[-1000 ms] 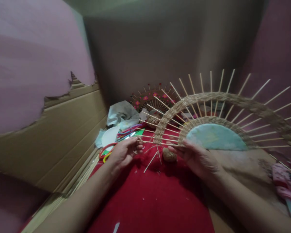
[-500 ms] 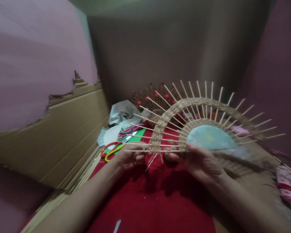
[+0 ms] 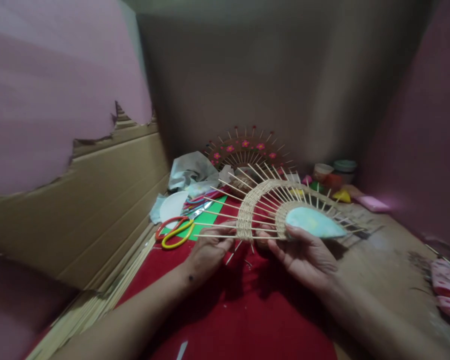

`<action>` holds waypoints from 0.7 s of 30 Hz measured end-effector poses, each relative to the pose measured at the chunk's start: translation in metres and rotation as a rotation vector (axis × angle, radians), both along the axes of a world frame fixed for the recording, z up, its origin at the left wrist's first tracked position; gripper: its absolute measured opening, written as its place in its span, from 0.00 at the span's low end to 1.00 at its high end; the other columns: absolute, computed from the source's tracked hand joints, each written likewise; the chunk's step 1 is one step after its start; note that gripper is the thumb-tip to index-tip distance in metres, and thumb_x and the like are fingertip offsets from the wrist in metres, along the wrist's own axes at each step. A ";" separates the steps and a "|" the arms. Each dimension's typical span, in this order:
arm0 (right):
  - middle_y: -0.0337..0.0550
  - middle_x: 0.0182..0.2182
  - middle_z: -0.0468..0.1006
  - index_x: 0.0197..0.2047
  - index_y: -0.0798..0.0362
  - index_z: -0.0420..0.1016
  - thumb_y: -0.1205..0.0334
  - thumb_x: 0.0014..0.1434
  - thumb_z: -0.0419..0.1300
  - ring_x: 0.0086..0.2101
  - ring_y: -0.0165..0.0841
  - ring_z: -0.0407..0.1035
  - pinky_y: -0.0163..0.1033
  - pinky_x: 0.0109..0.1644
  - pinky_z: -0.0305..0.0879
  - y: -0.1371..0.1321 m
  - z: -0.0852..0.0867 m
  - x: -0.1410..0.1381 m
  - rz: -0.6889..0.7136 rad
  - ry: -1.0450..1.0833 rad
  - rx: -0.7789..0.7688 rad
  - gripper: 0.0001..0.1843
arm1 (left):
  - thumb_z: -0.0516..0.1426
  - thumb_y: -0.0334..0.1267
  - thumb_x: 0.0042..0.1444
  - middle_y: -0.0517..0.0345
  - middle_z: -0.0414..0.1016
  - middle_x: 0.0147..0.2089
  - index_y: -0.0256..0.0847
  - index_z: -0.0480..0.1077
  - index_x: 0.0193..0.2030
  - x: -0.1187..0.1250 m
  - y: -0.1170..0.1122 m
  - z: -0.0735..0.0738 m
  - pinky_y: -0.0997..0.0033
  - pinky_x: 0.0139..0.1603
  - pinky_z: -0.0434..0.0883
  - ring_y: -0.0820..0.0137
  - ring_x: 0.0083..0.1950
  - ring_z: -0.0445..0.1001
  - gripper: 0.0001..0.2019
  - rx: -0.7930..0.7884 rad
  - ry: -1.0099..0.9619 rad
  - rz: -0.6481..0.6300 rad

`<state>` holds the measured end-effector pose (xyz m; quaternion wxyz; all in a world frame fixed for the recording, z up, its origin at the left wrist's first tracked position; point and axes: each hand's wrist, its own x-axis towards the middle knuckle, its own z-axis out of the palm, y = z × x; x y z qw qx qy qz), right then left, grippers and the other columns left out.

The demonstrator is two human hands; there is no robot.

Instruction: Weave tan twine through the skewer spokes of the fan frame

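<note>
Both hands hold a half-round woven fan [image 3: 260,200] of thin wooden sticks, with two bands of tan twine weaving and a pale blue centre [image 3: 315,223]. It is tipped back, almost flat, above a red cloth [image 3: 232,310]. My right hand [image 3: 303,255] grips its straight edge by the inner band, thumb on top of the blue centre. My left hand [image 3: 208,252] pinches the bottom stick beside the outer woven band. Loose twine ends hang under the fan between the hands.
A second stick fan [image 3: 245,150] with pink flowers leans on the back wall. Red and yellow scissors [image 3: 174,232], a white disc [image 3: 171,206], green paper and crumpled paper [image 3: 193,172] lie at left. Small pots [image 3: 332,175] stand at the back right, a pink object [image 3: 448,295] at far right. Cardboard [image 3: 97,200] lines the left.
The fan has tipped away from me, from upright and facing me to nearly flat. Both hands kept their hold. The pots behind it have come into sight.
</note>
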<state>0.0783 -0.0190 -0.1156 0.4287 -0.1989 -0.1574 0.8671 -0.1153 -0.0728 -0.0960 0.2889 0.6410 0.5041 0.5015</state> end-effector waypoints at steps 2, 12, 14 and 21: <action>0.42 0.27 0.78 0.26 0.54 0.70 0.74 0.43 0.63 0.37 0.42 0.74 0.42 0.38 0.72 0.001 0.001 0.000 -0.031 0.002 -0.014 0.08 | 0.53 0.27 0.51 0.57 0.76 0.29 0.41 0.75 0.29 -0.004 -0.001 -0.009 0.70 0.41 0.70 0.69 0.33 0.72 0.10 0.082 0.138 0.034; 0.47 0.30 0.78 0.32 0.56 0.71 0.65 0.48 0.63 0.31 0.37 0.73 0.40 0.37 0.67 -0.023 0.002 -0.017 0.113 -0.044 0.096 0.07 | 0.51 0.27 0.53 0.56 0.78 0.34 0.39 0.74 0.37 -0.006 0.002 -0.027 0.72 0.42 0.71 0.69 0.40 0.75 0.12 0.170 0.293 0.021; 0.48 0.29 0.77 0.34 0.58 0.72 0.65 0.49 0.63 0.29 0.36 0.73 0.39 0.36 0.67 -0.028 0.006 -0.024 0.129 -0.072 0.089 0.09 | 0.50 0.28 0.53 0.56 0.78 0.36 0.39 0.74 0.38 -0.004 0.000 -0.026 0.72 0.42 0.71 0.69 0.41 0.75 0.12 0.116 0.263 -0.016; 0.54 0.31 0.78 0.34 0.64 0.70 0.70 0.54 0.57 0.30 0.36 0.74 0.38 0.36 0.69 -0.037 0.021 -0.050 0.122 -0.170 -0.008 0.05 | 0.55 0.25 0.45 0.57 0.77 0.39 0.38 0.72 0.42 -0.005 0.003 -0.021 0.72 0.39 0.71 0.70 0.38 0.74 0.16 -0.056 0.111 -0.166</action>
